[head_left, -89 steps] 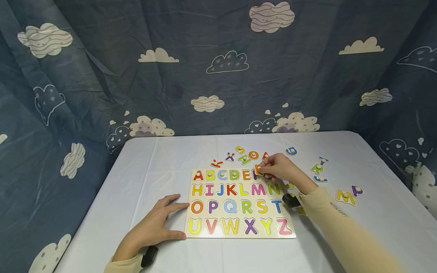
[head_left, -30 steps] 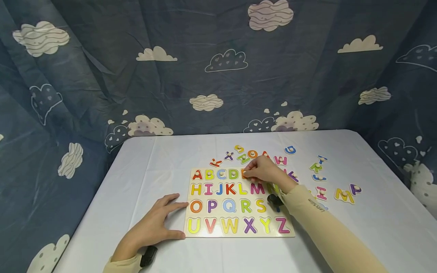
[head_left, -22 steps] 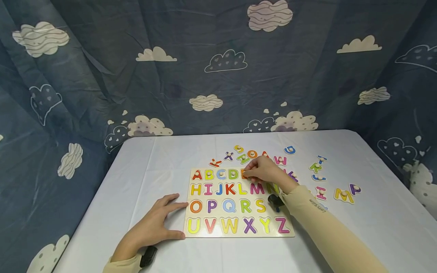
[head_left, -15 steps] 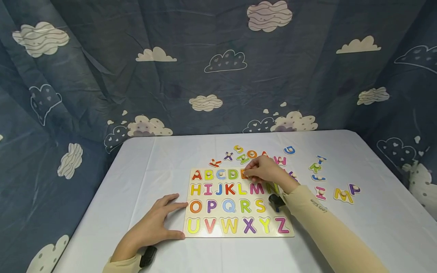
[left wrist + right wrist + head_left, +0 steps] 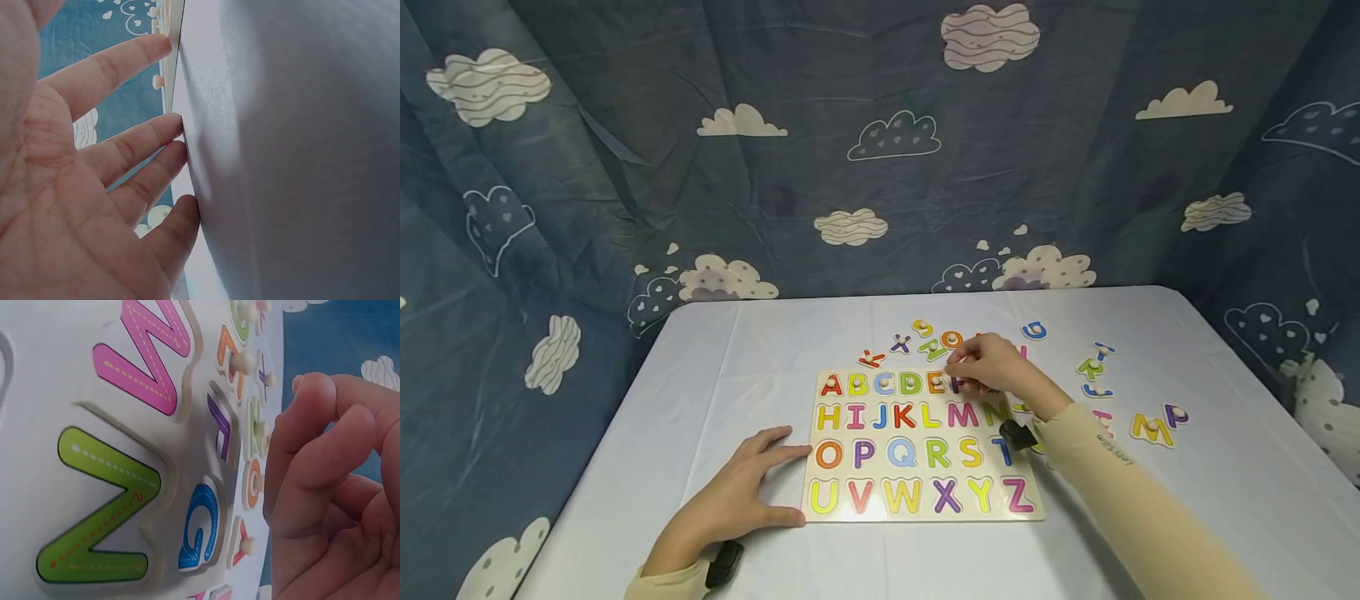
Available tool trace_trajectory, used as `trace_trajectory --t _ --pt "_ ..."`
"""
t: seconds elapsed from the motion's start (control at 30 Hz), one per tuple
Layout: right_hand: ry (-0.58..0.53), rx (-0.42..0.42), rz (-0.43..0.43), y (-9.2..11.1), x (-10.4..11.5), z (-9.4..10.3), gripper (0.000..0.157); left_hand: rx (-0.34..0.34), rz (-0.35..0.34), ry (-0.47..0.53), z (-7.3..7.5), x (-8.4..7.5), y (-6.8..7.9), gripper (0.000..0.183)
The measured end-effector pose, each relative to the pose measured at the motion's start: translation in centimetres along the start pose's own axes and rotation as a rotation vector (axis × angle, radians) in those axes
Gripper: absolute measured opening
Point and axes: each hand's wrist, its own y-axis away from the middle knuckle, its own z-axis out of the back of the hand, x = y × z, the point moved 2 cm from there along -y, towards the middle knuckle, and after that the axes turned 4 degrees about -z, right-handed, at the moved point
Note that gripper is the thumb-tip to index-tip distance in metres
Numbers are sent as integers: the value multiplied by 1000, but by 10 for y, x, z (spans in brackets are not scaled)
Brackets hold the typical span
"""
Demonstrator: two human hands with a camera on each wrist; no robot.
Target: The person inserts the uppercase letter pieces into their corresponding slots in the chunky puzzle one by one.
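The wooden alphabet board (image 5: 882,467) lies on the table. My left hand (image 5: 737,487) rests at its left edge, fingers spread; in the left wrist view the fingertips (image 5: 164,45) meet the board's side. My right hand (image 5: 988,367) hovers over the top row's right end, thumb and fingers loosely bent with nothing between them. Just left of it, the orange letter E (image 5: 936,383) sits in its slot, knob up. Letters A (image 5: 831,385), B, C and D also sit in theirs. In the right wrist view, the F (image 5: 222,428) and G (image 5: 200,528) recesses are unfilled.
Loose knobbed letters lie beyond the board, among them a red K (image 5: 872,358), a purple X (image 5: 901,342) and an orange O (image 5: 951,339). More lie at the right, including a yellow M (image 5: 1152,429) and a purple P (image 5: 1176,415). Dark cloud-print cloth (image 5: 820,75) hangs behind.
My right hand carried the orange E leftward to its slot and held it there. Now it has let go and moved up and right. The left hand has stayed in place.
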Motion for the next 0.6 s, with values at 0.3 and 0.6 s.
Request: trace_trajectory --t 0.3,0.6 --pt "-66 22 53 2 -7 11 26 1 4 10 1 -2 1 86" --pt "-80 16 42 7 -13 23 28 -5 -8 3 1 -3 1 86"
